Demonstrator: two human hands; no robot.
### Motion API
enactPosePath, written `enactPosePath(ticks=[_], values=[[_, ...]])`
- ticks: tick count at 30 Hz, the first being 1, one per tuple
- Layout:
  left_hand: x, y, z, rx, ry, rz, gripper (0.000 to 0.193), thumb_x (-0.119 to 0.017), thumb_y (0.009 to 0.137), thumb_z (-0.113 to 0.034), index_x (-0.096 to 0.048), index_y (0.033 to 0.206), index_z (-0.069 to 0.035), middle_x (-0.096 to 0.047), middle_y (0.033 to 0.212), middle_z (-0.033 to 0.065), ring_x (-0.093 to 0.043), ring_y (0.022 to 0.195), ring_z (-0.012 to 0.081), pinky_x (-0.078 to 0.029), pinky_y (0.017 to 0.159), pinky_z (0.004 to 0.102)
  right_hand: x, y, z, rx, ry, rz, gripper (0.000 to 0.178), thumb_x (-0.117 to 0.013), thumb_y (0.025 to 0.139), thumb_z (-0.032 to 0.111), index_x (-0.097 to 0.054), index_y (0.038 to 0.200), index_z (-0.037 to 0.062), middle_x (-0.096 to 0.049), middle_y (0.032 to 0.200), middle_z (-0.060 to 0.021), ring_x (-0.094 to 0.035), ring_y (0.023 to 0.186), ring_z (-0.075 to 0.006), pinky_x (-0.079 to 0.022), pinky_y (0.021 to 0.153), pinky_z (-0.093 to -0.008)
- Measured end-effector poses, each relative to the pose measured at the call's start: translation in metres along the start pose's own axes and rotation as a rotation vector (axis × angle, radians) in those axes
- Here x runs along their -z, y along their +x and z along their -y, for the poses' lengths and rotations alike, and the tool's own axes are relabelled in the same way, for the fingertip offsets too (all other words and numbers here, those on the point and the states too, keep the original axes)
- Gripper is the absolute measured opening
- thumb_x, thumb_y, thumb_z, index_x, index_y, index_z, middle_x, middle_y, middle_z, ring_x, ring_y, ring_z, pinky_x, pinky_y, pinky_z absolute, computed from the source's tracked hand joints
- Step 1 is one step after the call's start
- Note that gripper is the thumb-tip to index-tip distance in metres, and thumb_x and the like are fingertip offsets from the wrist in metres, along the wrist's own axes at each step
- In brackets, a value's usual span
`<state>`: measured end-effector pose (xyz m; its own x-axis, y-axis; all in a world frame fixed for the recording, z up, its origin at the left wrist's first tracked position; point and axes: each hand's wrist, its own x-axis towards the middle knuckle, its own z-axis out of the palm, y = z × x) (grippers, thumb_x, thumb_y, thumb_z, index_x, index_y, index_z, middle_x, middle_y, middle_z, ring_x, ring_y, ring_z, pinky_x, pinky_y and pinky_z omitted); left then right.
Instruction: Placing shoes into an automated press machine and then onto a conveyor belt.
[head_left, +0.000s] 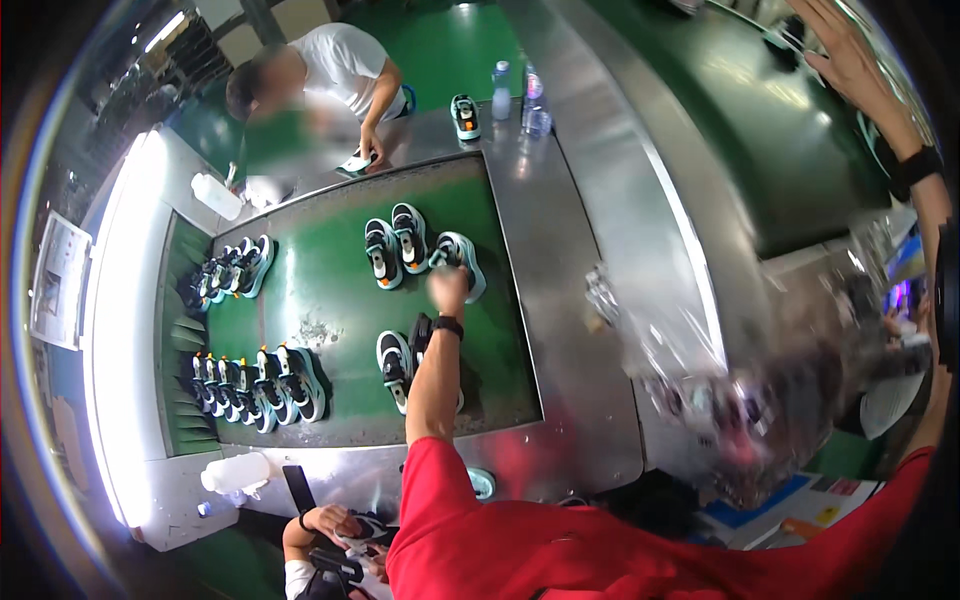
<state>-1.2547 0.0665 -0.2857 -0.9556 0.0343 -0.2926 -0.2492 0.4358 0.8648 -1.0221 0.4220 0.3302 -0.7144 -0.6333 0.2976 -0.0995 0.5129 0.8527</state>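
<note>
My left hand (448, 288), a black band on its wrist, is somewhat blurred and closed at the opening of a black-and-white sneaker (458, 250) with a pale mint sole. That sneaker stands on the green belt, right of a pair of matching sneakers (408, 238). Nearer me, another sneaker (393, 362) shows, with a dark one partly hidden behind my left forearm. Far to the right, my right hand (845, 50) is raised with its fingers stretched out, above a dark green surface. Close to its fingers is a dark shoe (785, 35), partly cut off by the blurred rim.
Rows of sneakers (265, 385) line the belt's left end beside a bright light housing (120, 330). A person in white (345, 80) handles a shoe across the metal frame; another works at the lower left. Bottles (535, 105) stand at the back. Clear plastic wrap (740, 400) lies right.
</note>
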Motion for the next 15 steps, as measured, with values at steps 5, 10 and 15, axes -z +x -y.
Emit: enactPosePath(ticks=[5,10,15], values=[[-0.009,0.069,0.011,-0.215,0.366,-0.174,0.059,-0.071,0.080,-0.026,-0.041,0.123,0.002,-0.060,0.110,0.0273,-0.063,0.097,0.0437,-0.052,0.082,0.0479,-0.125,0.067,-0.005,0.069,0.114,0.402,0.041,-0.074,0.076,0.025,-0.060,0.111,0.0074,-0.062,0.099,-0.0163,-0.056,0.095,-0.0327,-0.047,0.084,-0.0434],[-0.033,0.061,0.004,-0.228,0.492,-0.288,0.061,-0.070,0.083,-0.027,-0.037,0.125,0.002,-0.060,0.104,0.0219,-0.065,0.091,0.0391,-0.055,0.073,0.0455,-0.178,0.083,-0.020,0.087,0.065,0.581,0.065,-0.081,0.069,0.018,-0.054,0.128,0.0135,-0.060,0.124,-0.0180,-0.051,0.121,-0.0368,-0.041,0.101,-0.0487],[-0.030,0.072,0.015,-0.301,0.447,-0.194,0.067,-0.071,0.081,-0.030,-0.037,0.127,0.005,-0.058,0.111,0.0286,-0.059,0.104,0.0450,-0.051,0.087,0.0499,-0.177,0.070,-0.035,-0.038,0.237,0.521,0.040,-0.074,0.077,0.036,-0.059,0.104,0.0103,-0.059,0.103,-0.0179,-0.053,0.101,-0.0328,-0.043,0.086,-0.0514]])
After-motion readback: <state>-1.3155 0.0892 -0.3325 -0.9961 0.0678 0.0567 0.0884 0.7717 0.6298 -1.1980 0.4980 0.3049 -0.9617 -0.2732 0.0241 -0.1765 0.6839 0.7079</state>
